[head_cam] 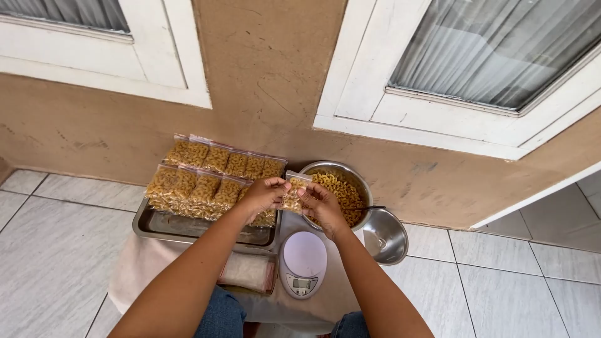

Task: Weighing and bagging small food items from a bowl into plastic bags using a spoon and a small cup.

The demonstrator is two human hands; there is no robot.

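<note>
Even, bright daylight; soft shadows only. Mild glare is seen on the steel bowl (385, 236) at four o'clock. Focus is sharp throughout; straight lines are bowed towards the edges.

tan plaster wall (269, 75), two white-framed windows (488, 56), pale grey tiled floor (56, 250), daylight

Small bag (293, 193) held between left hand (264, 195) and right hand (320, 205), above the tray's right end. Tray (164, 226) sits left, filled bags (213, 175) in two rows on it. Bowl (341, 188) right of tray, macaroni inside. Scale (303, 263) in front of bowl. Lid (384, 236) right of scale. Bag stack (247, 271) left of scale.
</note>
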